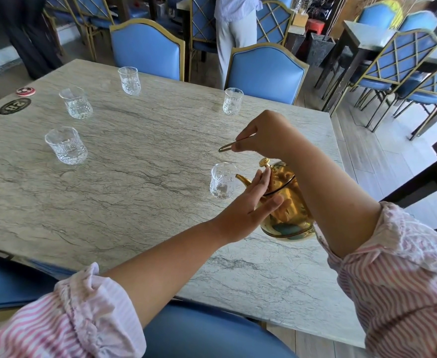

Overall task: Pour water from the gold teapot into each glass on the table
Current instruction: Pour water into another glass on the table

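The gold teapot (287, 202) is tilted over the near right part of the marble table (134, 189), its spout at the rim of the nearest cut glass (221, 180). My right hand (266, 135) grips the teapot's thin wire handle from above. My left hand (253, 202) rests with flat fingers against the lid and body of the pot. Other cut glasses stand at the far right (233, 101), far middle (129, 80), left rear (76, 102) and left front (66, 145). The two far left ones hold some water.
A black number disc (14, 106) and a red disc (25, 91) lie at the table's far left corner. Blue padded chairs (266, 73) line the far edge, and a person (234, 29) stands behind them. More tables and chairs (393, 60) fill the right side.
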### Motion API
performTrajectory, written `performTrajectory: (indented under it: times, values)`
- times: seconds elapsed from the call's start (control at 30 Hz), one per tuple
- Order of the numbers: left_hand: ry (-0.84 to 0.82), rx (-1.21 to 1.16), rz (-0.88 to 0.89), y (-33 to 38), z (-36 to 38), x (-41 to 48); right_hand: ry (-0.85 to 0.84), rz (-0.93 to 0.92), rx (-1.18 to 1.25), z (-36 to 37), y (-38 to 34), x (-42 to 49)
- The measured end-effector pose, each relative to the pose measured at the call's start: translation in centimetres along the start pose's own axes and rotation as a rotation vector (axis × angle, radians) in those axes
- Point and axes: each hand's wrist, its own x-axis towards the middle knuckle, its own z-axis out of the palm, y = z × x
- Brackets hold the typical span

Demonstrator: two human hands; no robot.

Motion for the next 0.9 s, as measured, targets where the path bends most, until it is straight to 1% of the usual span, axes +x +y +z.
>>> performTrajectory:
  times: [0.6,0.9]
  values:
    - [-0.023,0.023,-0.003,-0.1,0.0,0.1,0.004,-0.013,0.003,0.0,0.2,-0.2]
    - [-0.049,0.152,0.031,-1.3,0.3,0.6,0.112,-0.011,0.108,0.3,1.9,-1.7]
